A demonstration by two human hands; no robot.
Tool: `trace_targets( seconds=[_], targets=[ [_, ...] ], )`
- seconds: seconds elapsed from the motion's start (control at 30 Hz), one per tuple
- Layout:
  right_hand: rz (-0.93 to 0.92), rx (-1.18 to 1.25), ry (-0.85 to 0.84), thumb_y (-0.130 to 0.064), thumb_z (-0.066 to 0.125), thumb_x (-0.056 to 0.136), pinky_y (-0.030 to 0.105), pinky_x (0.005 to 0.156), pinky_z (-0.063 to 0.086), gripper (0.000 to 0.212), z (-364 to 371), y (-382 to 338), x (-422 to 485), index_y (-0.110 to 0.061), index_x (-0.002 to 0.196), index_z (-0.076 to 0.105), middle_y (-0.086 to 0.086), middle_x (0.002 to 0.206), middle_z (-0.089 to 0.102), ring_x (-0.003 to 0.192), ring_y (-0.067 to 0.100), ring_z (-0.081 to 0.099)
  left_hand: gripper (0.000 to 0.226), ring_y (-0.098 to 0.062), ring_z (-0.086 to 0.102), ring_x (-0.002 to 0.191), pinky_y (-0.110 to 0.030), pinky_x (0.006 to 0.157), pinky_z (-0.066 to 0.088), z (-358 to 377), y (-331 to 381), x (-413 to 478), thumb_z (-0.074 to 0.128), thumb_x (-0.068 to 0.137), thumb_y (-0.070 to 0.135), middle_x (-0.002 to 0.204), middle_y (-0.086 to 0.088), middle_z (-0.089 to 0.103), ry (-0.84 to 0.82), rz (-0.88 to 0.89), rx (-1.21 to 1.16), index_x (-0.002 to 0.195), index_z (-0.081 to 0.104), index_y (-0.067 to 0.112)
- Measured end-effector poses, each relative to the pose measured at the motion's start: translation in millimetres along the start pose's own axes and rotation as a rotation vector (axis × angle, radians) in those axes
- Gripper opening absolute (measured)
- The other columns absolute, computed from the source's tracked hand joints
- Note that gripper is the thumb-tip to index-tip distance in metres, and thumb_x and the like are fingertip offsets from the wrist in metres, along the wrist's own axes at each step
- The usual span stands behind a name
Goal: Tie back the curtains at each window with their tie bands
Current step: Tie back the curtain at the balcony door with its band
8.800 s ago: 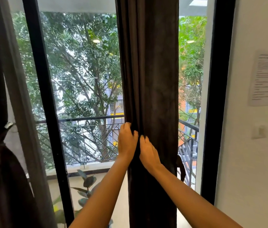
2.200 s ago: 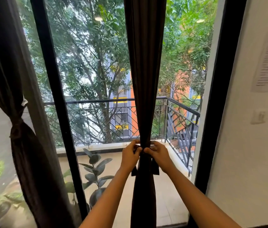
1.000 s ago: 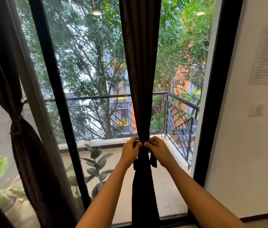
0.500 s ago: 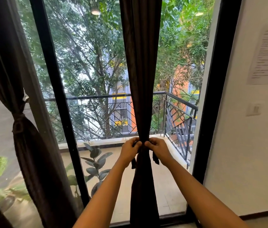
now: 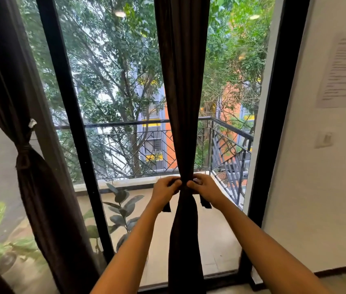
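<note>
The dark brown fabric tie band [image 5: 205,203] is wrapped round the gathered waist of the dark brown fabric centre curtain [image 5: 181,92]. This curtain hangs down the middle of the view from 12 to 6 o'clock and is pinched narrow just below centre. The left hand [image 5: 165,189] is at the gather's 9 o'clock side, its fingers curled and pinching the band. The right hand [image 5: 205,187] mirrors it at 3 o'clock, fingers also curled on the band. The two hands nearly meet across the curtain, and a short loose end of the band hangs under each. The fingers hide the crossing, so I cannot tell whether a knot is made.

At 9 o'clock a second dark brown fabric curtain [image 5: 40,198] is cinched by a matching fabric band [image 5: 24,154]. A black window frame post [image 5: 72,124] stands between the two curtains. Beyond the glass, a green broad-leaved plant [image 5: 121,206] is at the hands' 8 o'clock and a black metal balcony railing [image 5: 125,143] runs behind. At 3 o'clock is a white wall [image 5: 316,198] with a printed paper sheet [image 5: 343,71] at 2 o'clock and a white wall switch [image 5: 324,139] below it.
</note>
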State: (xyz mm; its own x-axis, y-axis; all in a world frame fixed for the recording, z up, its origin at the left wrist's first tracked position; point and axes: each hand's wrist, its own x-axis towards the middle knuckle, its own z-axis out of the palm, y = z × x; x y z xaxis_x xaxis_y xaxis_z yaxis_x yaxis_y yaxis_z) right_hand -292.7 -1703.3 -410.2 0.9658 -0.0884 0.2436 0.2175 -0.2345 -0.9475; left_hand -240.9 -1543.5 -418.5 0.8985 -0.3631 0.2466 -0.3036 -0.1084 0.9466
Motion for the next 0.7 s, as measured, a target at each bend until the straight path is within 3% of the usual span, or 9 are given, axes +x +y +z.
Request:
trace_targets(
  seconds=[0.1, 0.2, 0.3, 0.4, 0.47, 0.53, 0.6, 0.7],
  targets=[
    [-0.001, -0.042, -0.023, -0.001, 0.056, 0.091, 0.018, 0.069, 0.054, 0.028, -1, -3, -2, 0.004, 0.119, 0.06, 0.012, 0.1, 0.068, 0.078, 0.006, 0.07, 0.012, -0.03, 0.067, 0.095, -0.036, 0.086, 0.056, -9, 4, 3, 0.057, 0.094, 0.011, 0.1, -0.019, 0.066, -0.069, -0.046, -0.021, 0.105, 0.058, 0.009],
    [-0.005, -0.065, -0.014, 0.001, 0.054, 0.092, 0.019, 0.072, 0.055, 0.029, -2, -2, -3, 0.005, 0.12, 0.059, 0.013, 0.103, 0.066, 0.086, 0.019, 0.067, 0.006, -0.025, 0.064, 0.093, -0.037, 0.087, 0.052, -20, 7, 14, 0.058, 0.092, 0.01, 0.093, -0.012, 0.065, -0.16, 0.014, 0.141, 0.096, 0.063, 0.012],
    [-0.012, -0.095, -0.013, 0.006, 0.053, 0.091, 0.02, 0.073, 0.056, 0.03, -3, -3, -1, 0.006, 0.12, 0.058, 0.014, 0.103, 0.066, 0.093, 0.025, 0.065, 0.009, -0.017, 0.065, 0.083, -0.039, 0.087, 0.052, -24, 14, 25, 0.064, 0.085, 0.005, 0.084, -0.004, 0.068, -0.127, 0.115, 0.31, 0.088, 0.069, 0.012],
    [-0.018, -0.156, -0.027, 0.006, 0.053, 0.09, 0.021, 0.073, 0.056, 0.03, -5, -4, 1, 0.003, 0.119, 0.06, 0.011, 0.101, 0.067, 0.091, 0.023, 0.065, 0.009, -0.011, 0.062, 0.087, -0.033, 0.084, 0.049, -15, 17, 27, 0.074, 0.079, 0.018, 0.089, 0.006, 0.068, 0.042, 0.199, 0.47, 0.087, 0.07, 0.02],
    [-0.017, -0.184, -0.024, 0.005, 0.054, 0.09, 0.018, 0.074, 0.055, 0.029, -6, -4, 1, 0.001, 0.118, 0.061, 0.009, 0.1, 0.067, 0.087, 0.018, 0.066, 0.017, -0.008, 0.057, 0.084, -0.025, 0.079, 0.046, -3, 12, 23, 0.077, 0.075, 0.017, 0.091, 0.003, 0.066, 0.194, 0.246, 0.389, 0.09, 0.068, 0.016],
    [-0.042, -0.284, 0.01, 0.002, 0.057, 0.089, 0.012, 0.072, 0.051, 0.028, -8, -3, 3, -0.002, 0.116, 0.064, 0.009, 0.103, 0.067, 0.081, 0.006, 0.065, 0.018, -0.009, 0.057, 0.08, -0.018, 0.073, 0.047, 8, 7, 17, 0.077, 0.076, 0.011, 0.085, 0.0, 0.064, 0.25, 0.175, 0.166, 0.087, 0.062, 0.013],
    [-0.081, -0.417, 0.038, -0.006, 0.062, 0.088, 0.01, 0.073, 0.05, 0.025, -11, -2, 5, -0.002, 0.112, 0.066, 0.011, 0.108, 0.059, 0.078, 0.0, 0.061, 0.012, -0.019, 0.063, 0.08, -0.027, 0.073, 0.053, 18, 4, 15, 0.071, 0.083, 0.01, 0.084, -0.006, 0.066, 0.185, 0.013, -0.072, 0.085, 0.06, 0.014],
    [-0.141, -0.492, 0.044, -0.006, 0.067, 0.084, 0.003, 0.081, 0.042, 0.034, -14, -8, 7, 0.001, 0.117, 0.061, 0.008, 0.117, 0.045, 0.101, 0.014, 0.05, 0.011, -0.025, 0.067, 0.083, -0.036, 0.076, 0.057, 25, 3, 18, 0.057, 0.093, 0.01, 0.096, -0.016, 0.07, 0.023, -0.1, -0.223, 0.095, 0.065, 0.018]
  ],
)
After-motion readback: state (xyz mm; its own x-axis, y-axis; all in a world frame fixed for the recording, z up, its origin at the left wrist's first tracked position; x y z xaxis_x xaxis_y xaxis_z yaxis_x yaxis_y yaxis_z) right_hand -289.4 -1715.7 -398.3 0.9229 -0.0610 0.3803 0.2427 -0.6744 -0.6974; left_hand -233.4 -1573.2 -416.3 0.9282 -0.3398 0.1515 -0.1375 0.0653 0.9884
